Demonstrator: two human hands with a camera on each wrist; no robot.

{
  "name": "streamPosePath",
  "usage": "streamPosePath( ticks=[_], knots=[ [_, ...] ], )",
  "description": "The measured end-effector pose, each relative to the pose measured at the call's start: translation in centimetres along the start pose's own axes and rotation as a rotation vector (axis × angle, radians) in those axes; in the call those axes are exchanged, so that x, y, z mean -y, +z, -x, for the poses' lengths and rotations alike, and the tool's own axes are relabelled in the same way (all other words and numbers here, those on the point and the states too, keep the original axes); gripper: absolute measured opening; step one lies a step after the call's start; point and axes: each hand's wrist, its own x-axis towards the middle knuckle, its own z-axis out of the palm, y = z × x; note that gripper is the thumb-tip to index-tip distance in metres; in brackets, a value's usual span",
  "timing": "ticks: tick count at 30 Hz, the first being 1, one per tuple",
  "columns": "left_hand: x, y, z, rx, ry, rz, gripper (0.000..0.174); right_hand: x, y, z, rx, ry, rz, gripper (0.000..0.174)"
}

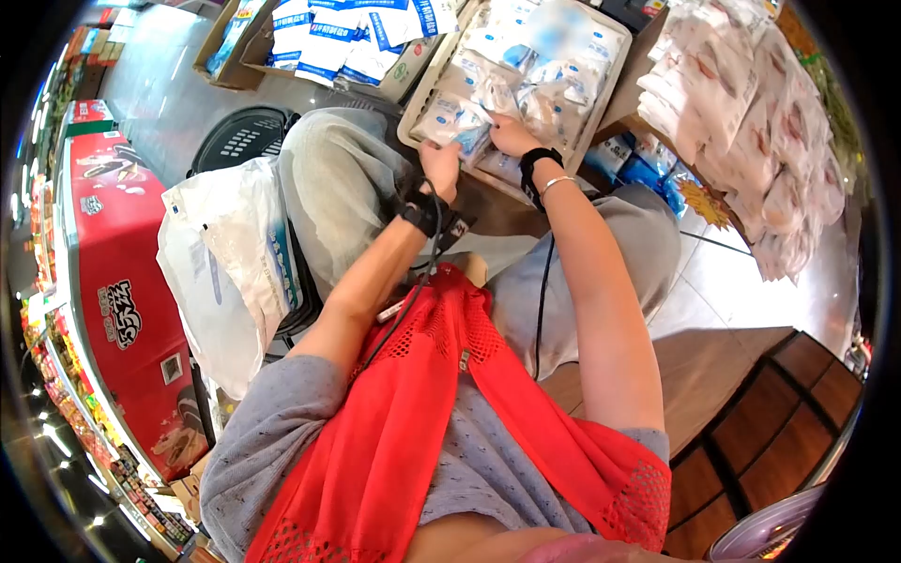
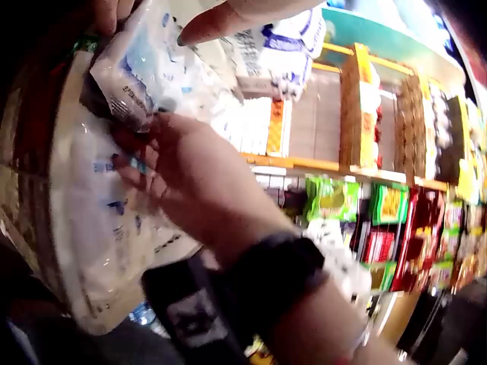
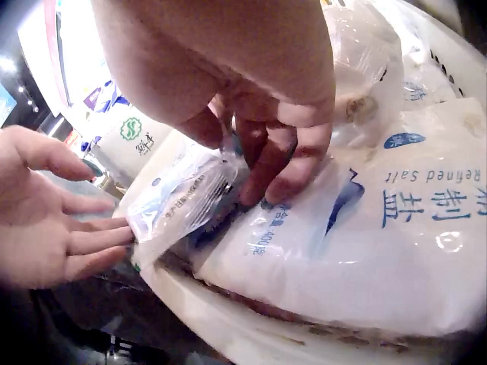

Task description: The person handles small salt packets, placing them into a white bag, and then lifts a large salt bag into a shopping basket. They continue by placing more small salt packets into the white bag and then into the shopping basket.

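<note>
Right hand (image 3: 259, 114) pinching small packet (image 3: 183, 199), bag (image 3: 396, 243) beneath reads "Refined Salt"

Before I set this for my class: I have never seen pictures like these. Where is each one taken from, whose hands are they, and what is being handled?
There is no machine here: a person in a shop wears three cameras. The head view looks down along both arms, and the other two views come from the wrists. A white tray holds bags of refined salt. The right hand pinches a small clear packet. The left hand touches the packet's other end with straight fingers.
</note>
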Motion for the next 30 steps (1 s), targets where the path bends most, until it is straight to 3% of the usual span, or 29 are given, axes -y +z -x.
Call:
streamPosePath(
  ticks=[1, 2, 5, 6, 10, 13, 22, 28, 30],
  knots=[
    [-0.7, 0.3, 0.6, -0.136, -0.033, -0.013, 0.065, -2.0, 1.4, -1.2, -0.099, -0.098, 0.040, 0.038],
    [0.6, 0.0, 0.3, -0.149, 0.215, -0.270, 0.080, -2.1, 1.9, -1.3, -0.198, -0.195, 0.079, 0.036],
    [-0.6, -0.4, 0.9, -0.004, 0.546, -0.881, 0.085, 0.1, 0.7, -0.3, -0.070, -0.043, 0.155, 0.038],
    [-1.0, -0.1, 0.6, 0.066, 0.499, -0.944, 0.084, -0.8, 1.3, -1.0, -0.111, -0.072, 0.219, 0.034],
    [1.3, 1.2, -3.3, 0.195, 0.642, -0.972, 0.087, 1.7, 0.0, -0.3, -0.138, -0.082, 0.339, 0.028],
    [2.1, 1.6, -3.8, 0.288, 0.629, -1.110, 0.081, 2.0, -0.7, -0.2, -0.263, -0.049, 0.314, 0.030],
    [2.9, 3.0, -3.8, 0.078, 0.599, -1.193, 0.071, 2.8, -2.1, -0.8, -0.515, 0.119, 0.381, 0.035],
    [1.7, 2.2, -3.3, 0.204, 0.510, -1.176, 0.071, 1.1, -1.4, -1.9, -0.461, -0.051, 0.512, 0.020],
    [1.9, 2.1, -3.2, 0.277, 0.443, -1.002, 0.072, 0.9, -1.2, -2.3, -0.482, -0.069, 0.510, 0.019]
  ],
)
